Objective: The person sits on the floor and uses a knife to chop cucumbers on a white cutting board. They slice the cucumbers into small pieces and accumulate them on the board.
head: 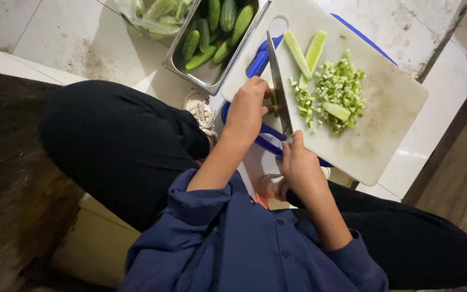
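I see my right hand point(298, 162) gripping the knife point(279, 86) over the white board point(385, 108), left hand point(248, 105) pinching a cucumber piece point(273, 100) beside the blade, clear bag point(152, 13) by the steel tray point(204, 73).

Board point(385, 108) resting on a tub point(260, 59), out in front of the knees. Near the board's left edge, knife point(278, 81) lying lengthwise, point toward the far corner. Left hand point(248, 105) at that left edge, pressing a cucumber piece point(273, 99) against the blade. Right hand point(297, 162) at the near edge, on the handle. Mid-board, a heap of dice point(339, 89); beyond it, toward the far edge, two spears point(306, 50). Left of the board, tray point(206, 73) with whole cucumbers point(220, 27) in it; bag point(152, 13) left of the tray.
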